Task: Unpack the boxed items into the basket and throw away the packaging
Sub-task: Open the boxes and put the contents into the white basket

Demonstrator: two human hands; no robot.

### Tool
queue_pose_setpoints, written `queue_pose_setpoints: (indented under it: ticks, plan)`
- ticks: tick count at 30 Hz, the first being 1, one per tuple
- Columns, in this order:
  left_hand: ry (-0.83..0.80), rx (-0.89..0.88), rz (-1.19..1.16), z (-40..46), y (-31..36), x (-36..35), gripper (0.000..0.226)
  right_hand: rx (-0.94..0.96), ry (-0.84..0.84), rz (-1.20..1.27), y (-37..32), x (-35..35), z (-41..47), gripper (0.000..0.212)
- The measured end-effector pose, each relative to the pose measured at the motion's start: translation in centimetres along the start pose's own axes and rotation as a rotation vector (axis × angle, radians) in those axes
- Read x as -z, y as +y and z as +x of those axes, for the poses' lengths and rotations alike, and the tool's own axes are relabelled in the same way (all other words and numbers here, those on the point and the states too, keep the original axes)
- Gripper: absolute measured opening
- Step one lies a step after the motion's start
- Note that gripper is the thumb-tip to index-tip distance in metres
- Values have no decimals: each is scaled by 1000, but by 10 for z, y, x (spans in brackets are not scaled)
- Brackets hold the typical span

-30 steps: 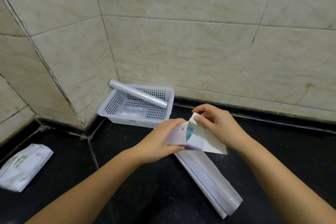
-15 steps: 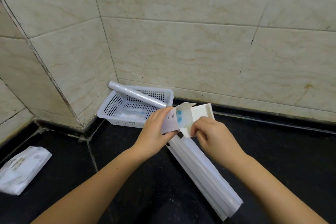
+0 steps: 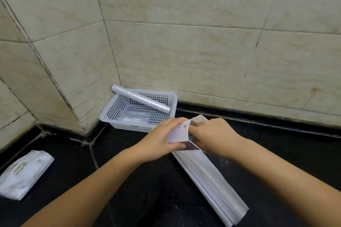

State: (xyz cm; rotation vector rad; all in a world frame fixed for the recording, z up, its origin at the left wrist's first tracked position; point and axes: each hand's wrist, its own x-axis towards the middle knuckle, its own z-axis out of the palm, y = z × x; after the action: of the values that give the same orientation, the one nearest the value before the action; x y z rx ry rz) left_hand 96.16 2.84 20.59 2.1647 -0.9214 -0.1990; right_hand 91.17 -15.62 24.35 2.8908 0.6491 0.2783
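A small white carton [image 3: 180, 131] with printed text is held above the black counter. My left hand [image 3: 162, 141] grips its left side. My right hand [image 3: 212, 134] is at its open right end, with fingers reaching inside past the raised flap [image 3: 199, 119]; what is inside is hidden. Behind the hands a white perforated basket [image 3: 118, 110] stands in the tiled corner. A clear film roll [image 3: 142, 98] lies diagonally across its rim, and small wrapped items [image 3: 136, 118] lie on its floor.
A long white box [image 3: 210, 180] lies diagonally on the counter under and in front of my hands. A white soft packet [image 3: 24, 173] lies at the far left. Tiled walls close off the back and left.
The carton's end flap was opened, and my right hand has moved from the flap into the open end. Both hands and the carton have shifted slightly.
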Motion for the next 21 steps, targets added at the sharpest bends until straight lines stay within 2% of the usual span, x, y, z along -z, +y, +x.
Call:
queue_pose_setpoints:
  ticks: [6, 9, 11, 14, 16, 21]
  plan:
    - [-51, 71, 33, 0, -16, 12, 67, -126, 25, 305, 6, -1, 11, 24]
    - [-67, 162, 76, -11, -39, 19, 71, -139, -94, 384, 12, -2, 15, 14]
    - [-71, 201, 105, -19, -53, 21, 71, -125, -228, 338, 9, -5, 17, 5]
    - [-106, 203, 141, -20, -65, 15, 71, -47, -354, 170, -8, -23, 22, 30]
    - [-119, 204, 151, -19, -70, 11, 71, -12, -393, 159, -18, -36, 26, 45]
    - [-110, 295, 83, -28, -97, 7, 67, -48, -537, 396, -15, -51, 39, 29]
